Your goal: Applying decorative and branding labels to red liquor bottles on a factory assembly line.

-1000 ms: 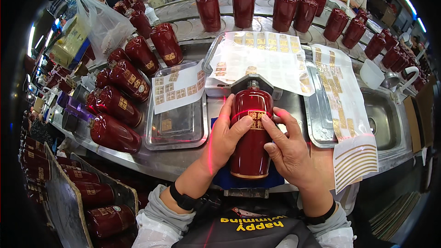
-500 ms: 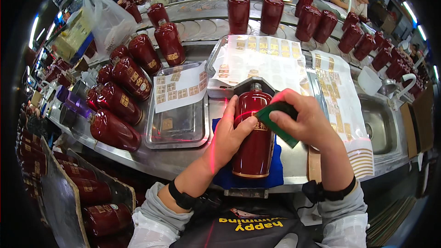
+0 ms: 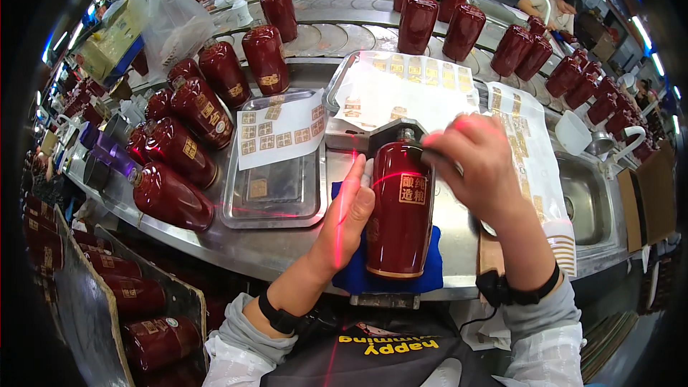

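Observation:
A dark red glossy bottle (image 3: 398, 236) lies before me on a blue cloth (image 3: 433, 261), its neck in the notch of a metal holder (image 3: 373, 136). A gold square label (image 3: 413, 189) shows on its front, uncovered. My left hand (image 3: 345, 218) is against the bottle's left side, its fingers stretched out and its thumb lifted off. Near the bottle's right shoulder, my right hand (image 3: 476, 168) is blurred by motion. Its fingers are closed on a green scraper (image 3: 438, 156), which shows only as a dark smeared edge. Red light lines cross the bottle and left hand.
At left stand a metal tray (image 3: 276, 197) with a label sheet (image 3: 276, 132) and several red bottles (image 3: 183, 150). More label sheets (image 3: 401, 89) lie beyond the holder. A conveyor (image 3: 344, 32) with bottles curves behind. At right are a sink (image 3: 595, 208) and a cardboard box (image 3: 648, 193).
My right hand has lifted the scraper off the label and moved up and right. My left thumb has come away from the label. Bottles on the conveyor have shifted right.

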The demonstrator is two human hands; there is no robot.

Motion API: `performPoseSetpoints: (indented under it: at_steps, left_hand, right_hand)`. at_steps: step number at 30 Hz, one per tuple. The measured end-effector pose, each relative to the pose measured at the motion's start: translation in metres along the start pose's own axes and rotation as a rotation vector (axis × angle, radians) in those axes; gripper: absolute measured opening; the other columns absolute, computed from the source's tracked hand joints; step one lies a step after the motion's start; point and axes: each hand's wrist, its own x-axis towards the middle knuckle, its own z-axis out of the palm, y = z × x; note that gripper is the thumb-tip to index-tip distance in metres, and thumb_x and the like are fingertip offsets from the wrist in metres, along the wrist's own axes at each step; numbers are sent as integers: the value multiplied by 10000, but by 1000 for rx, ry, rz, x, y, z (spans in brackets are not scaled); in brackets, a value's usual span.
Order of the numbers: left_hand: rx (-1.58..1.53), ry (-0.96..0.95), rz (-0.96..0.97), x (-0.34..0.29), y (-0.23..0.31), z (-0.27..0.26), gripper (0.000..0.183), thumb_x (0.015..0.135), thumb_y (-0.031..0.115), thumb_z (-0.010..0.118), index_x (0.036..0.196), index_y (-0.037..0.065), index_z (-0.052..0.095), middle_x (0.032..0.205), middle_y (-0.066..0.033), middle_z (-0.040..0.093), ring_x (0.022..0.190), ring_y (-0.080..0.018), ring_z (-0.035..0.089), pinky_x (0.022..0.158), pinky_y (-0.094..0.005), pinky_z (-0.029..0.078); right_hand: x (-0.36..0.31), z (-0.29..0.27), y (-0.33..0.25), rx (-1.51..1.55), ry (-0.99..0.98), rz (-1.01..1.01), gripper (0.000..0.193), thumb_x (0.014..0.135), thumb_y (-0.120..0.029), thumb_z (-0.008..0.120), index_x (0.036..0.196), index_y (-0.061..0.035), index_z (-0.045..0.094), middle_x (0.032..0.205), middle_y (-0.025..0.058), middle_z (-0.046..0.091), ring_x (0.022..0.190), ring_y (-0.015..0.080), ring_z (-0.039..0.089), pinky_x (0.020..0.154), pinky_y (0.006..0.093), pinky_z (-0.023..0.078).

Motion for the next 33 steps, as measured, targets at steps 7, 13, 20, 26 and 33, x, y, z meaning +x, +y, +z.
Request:
performPoseSetpoints:
  at_steps: [7,13,20,26,33]
  left_hand:
    - [79,9,8,-5,4,2,815,1019,490,358,1500,-84,37,1539,-232,226,1417,-278,279,1154,-389,245]
    - [127,-22,61,-13,6,-4,837,1011,508,367,1498,-94,51,1548,-241,209,1430,-283,251,1159,-389,219]
    - [930,38,427,-20,14,-7,849,972,538,437,1470,-107,199,1407,-273,449,1338,-362,415,1158,-505,150]
    - [1223,-26,711,16,30,-10,688,951,512,488,1342,-54,479,1214,-189,603,1178,-345,525,1133,-561,188]
    - [921,216,454,20,15,-8,555,1019,381,430,1381,-39,430,1194,-186,629,1121,-321,573,1090,-443,320]
  right_hand:
    - [2,3,-7,565,-237,606,168,794,-157,713,883,-24,662,797,149,652,729,334,643,671,380,528]
    - [-37,-6,-14,666,-198,106,258,737,-118,786,976,-89,693,782,63,585,735,241,586,669,348,441]
    - [-48,11,16,700,106,840,202,872,-171,695,963,4,654,766,53,661,671,84,588,600,248,483]
    - [-58,-1,2,949,-63,753,194,852,-166,714,958,-13,659,761,34,659,672,74,591,612,235,485]
    - [2,14,1,413,-7,368,200,783,-184,707,892,-21,667,820,201,655,747,350,648,675,400,522]
